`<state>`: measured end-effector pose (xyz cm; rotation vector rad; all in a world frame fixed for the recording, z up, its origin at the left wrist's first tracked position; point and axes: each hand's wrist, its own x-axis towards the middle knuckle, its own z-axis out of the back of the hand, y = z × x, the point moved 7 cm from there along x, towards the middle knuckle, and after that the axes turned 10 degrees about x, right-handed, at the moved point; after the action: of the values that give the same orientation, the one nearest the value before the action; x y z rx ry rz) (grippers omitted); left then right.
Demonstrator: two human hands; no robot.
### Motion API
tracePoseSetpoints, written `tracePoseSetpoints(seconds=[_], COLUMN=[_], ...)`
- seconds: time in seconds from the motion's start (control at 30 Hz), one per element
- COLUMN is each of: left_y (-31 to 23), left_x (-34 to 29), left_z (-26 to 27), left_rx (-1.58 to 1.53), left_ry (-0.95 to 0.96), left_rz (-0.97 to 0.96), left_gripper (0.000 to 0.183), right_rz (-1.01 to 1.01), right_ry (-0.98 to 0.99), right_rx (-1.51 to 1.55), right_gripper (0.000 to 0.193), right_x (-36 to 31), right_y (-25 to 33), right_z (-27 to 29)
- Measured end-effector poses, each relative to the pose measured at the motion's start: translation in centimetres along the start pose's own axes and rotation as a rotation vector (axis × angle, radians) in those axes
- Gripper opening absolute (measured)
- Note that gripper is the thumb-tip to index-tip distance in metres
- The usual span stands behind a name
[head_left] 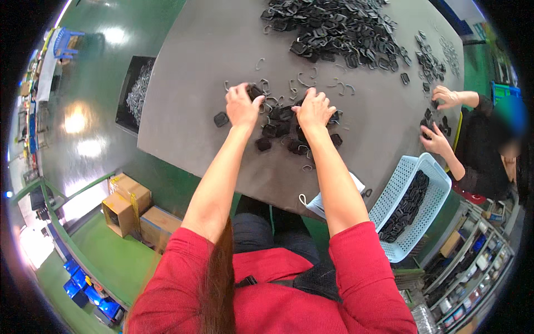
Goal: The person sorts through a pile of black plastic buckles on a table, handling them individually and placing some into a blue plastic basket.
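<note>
My left hand [243,106] is closed on a small black buckle-like piece [255,91], gripped between thumb and fingers just above the grey table [194,100]. To its right, my right hand [315,113] reaches down with bent fingers over a loose cluster of similar black pieces [283,129]. Dark material shows by its thumb, but what those fingers hold is partly hidden. Thin curved metal hooks [305,79] lie scattered beyond and between my hands. One black piece [221,119] sits apart, left of my left wrist.
A large heap of black pieces [339,33] covers the table's far side. At right, a co-worker's hands [446,98] handle more pieces. A light-blue basket [427,220] holding black parts stands by the near right edge. Near my right forearm lies a face mask [316,206].
</note>
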<state>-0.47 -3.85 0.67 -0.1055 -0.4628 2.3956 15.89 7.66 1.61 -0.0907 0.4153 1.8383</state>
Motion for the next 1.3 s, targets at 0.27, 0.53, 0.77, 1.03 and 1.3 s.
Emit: tracePoseSetpoints(seconds=[0.27,0.53,0.77,1.03,1.3], left_y=[1.5,-0.5,1.9,1.8,3.2], left_x=[3.8,5.2,3.9,3.7,0.1], left_z=[-2.6,1.2,-1.3,-0.1,-1.1], left_rx=[-0.282,-0.486,-1.012,-0.487,-1.232], left_ry=[0.478,0.530,0.972,0.727,0.987], left_rz=[0.044,-0.146,0.230,0.041,0.426], left_gripper=[0.028,0.023,0.031,0.033,0.021], right_rz=[0.029,-0.186,-0.348,-0.267,-0.297], right_ry=[0.252,0.206,0.391,0.161,0.633], right_rx=[0.979,1.370,2.082,0.228,1.755], right_gripper=[0.022,0.019,0.015,0.052,0.017], right_x=[2.1,0.3,-0.9,-1.2,-3.3], right_y=[-2.5,-8.5,-5.8,-4.5,-3.7], right_z=[-0.2,0.0,0.5,-1.6,0.6])
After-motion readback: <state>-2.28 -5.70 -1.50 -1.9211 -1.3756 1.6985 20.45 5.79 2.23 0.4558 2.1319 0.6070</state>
